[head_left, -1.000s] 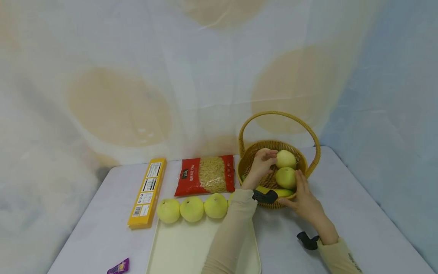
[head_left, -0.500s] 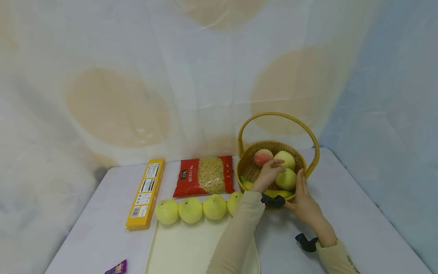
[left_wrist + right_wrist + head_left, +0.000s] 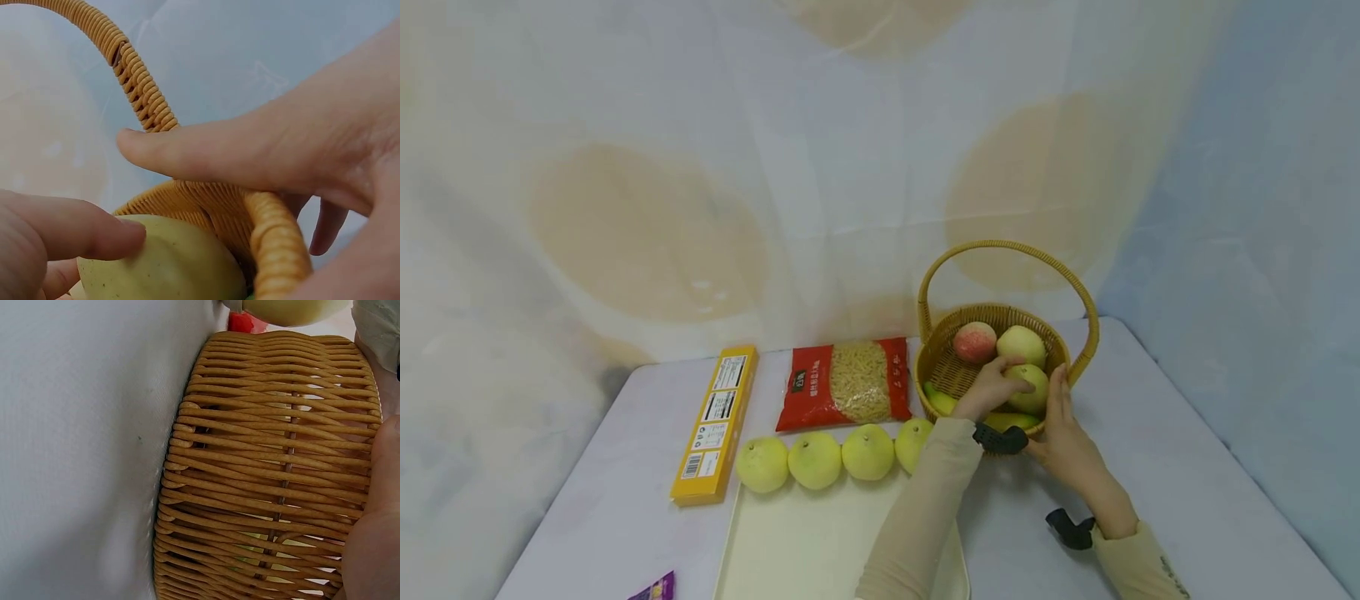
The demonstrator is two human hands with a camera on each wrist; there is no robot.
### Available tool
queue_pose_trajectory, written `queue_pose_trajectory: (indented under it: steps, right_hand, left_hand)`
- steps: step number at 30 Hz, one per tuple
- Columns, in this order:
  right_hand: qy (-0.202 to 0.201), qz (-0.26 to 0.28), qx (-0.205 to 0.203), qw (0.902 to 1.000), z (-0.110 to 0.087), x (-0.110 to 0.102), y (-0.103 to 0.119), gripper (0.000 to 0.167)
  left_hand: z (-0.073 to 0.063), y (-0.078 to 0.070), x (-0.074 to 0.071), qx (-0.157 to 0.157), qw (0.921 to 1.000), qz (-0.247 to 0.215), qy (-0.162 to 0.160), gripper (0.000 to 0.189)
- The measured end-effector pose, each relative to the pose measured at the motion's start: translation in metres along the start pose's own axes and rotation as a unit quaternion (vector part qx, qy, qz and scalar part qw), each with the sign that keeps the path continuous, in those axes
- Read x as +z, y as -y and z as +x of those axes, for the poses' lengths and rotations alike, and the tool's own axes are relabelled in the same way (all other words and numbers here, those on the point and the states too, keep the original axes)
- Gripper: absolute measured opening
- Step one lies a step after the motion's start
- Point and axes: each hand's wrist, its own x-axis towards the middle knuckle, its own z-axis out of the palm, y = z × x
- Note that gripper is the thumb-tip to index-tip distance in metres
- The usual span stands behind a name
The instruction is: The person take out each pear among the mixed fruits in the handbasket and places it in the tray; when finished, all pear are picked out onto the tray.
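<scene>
At the back right stands a wicker basket with a tall arched handle. A pink-red peach and a pale pear lie inside, with a yellow-green banana along the front wall. My left hand reaches over the front rim and pinches the nearer round yellow-green pear; its fingers show on the fruit in the left wrist view. My right hand rests against the basket's right front side, fingers straight. Woven wall fills much of the right wrist view.
Several yellow-green pears line the back edge of a cream tray. Behind them lies a red pasta bag. A long yellow box sits at the left, and a small purple packet near the front.
My left hand has moved from the basket's middle down and right onto the nearer pear, uncovering the peach. My right hand has stayed at the basket's side.
</scene>
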Motion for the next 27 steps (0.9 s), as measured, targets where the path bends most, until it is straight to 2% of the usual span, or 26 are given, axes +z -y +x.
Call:
queue_pose_trajectory:
  steps: [14,18,23,27]
  right_hand:
    - [-0.009,0.003,-0.017,0.9998,0.001,0.002,-0.001,0.125]
    - [-0.003,0.006,-0.016,0.9999,0.002,0.004,0.0,0.124]
    - [0.008,0.004,-0.009,0.9999,0.003,0.004,-0.002,0.121]
    - [0.01,0.009,-0.006,0.9999,0.002,0.002,-0.005,0.121]
  left_hand:
    - [0.0,0.004,0.0,0.0,0.9995,0.026,-0.02,0.049]
    - [-0.005,0.004,-0.005,0.002,0.9994,-0.007,-0.034,0.047]
    - [-0.01,0.002,-0.015,-0.001,0.9982,-0.05,-0.034,0.045]
    - [-0.017,-0.005,-0.028,0.024,0.9973,-0.059,-0.037,0.049]
